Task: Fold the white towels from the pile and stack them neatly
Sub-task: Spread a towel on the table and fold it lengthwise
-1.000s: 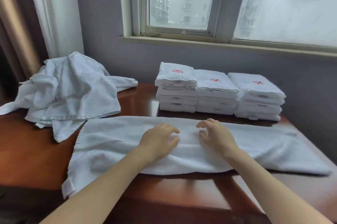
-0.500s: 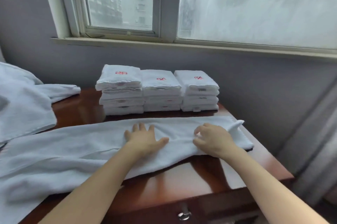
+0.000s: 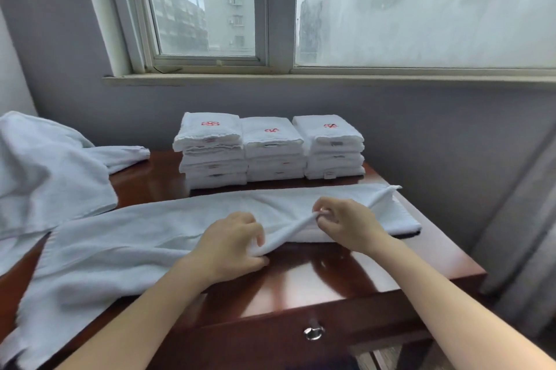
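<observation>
A long white towel, folded lengthwise, lies across the brown wooden table. My left hand grips its near edge at the middle, fingers curled round the cloth. My right hand pinches the same edge a little further right and lifts it, so the cloth rises in a ridge between the hands. The towel's right end lies near the table's right edge. Behind it stand three stacks of folded white towels with red logos. The unfolded pile sits at the left.
The table backs onto a grey wall under a window sill. A drawer with a metal knob is set in the table's front. A grey curtain hangs at the right, past the table's edge.
Both hands went from lying flat on the towel to gripping its near edge, and the right hand has lifted that edge. The view has shifted slightly.
</observation>
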The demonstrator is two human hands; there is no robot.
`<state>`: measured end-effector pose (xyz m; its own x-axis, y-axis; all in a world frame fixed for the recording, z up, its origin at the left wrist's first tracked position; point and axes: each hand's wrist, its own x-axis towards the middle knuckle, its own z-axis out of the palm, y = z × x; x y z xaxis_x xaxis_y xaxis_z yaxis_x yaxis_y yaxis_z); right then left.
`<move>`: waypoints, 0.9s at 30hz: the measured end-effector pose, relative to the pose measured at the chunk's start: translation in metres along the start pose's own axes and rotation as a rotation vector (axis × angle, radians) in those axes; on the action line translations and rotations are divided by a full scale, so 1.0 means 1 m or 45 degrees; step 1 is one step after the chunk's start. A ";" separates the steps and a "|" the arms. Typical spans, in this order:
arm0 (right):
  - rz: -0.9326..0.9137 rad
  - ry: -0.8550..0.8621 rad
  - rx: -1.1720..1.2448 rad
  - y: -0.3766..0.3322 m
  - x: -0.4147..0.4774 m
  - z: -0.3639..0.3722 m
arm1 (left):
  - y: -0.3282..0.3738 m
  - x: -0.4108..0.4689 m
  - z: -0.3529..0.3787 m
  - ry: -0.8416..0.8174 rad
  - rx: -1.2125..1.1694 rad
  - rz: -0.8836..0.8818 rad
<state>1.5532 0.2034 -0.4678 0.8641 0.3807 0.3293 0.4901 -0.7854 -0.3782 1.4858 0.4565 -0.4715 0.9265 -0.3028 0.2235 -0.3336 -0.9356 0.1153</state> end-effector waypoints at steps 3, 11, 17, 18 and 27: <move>0.031 0.130 0.041 -0.005 0.011 0.001 | -0.016 0.004 -0.019 0.016 -0.165 -0.187; -0.080 0.194 -0.217 -0.015 0.037 0.025 | -0.038 0.033 -0.006 0.287 0.273 -0.298; 0.098 -0.065 -0.058 -0.001 0.038 0.043 | -0.037 0.027 0.024 0.317 0.040 -0.221; 0.107 -0.042 -0.091 0.000 0.040 0.044 | -0.038 0.028 0.023 0.298 0.015 -0.262; 0.028 0.086 -0.406 -0.016 0.057 0.035 | -0.034 0.034 0.011 0.290 -0.013 -0.428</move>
<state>1.5986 0.2544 -0.4734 0.8592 0.3370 0.3849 0.4017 -0.9103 -0.0996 1.5304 0.4762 -0.4789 0.9222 0.0687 0.3804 -0.0215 -0.9734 0.2279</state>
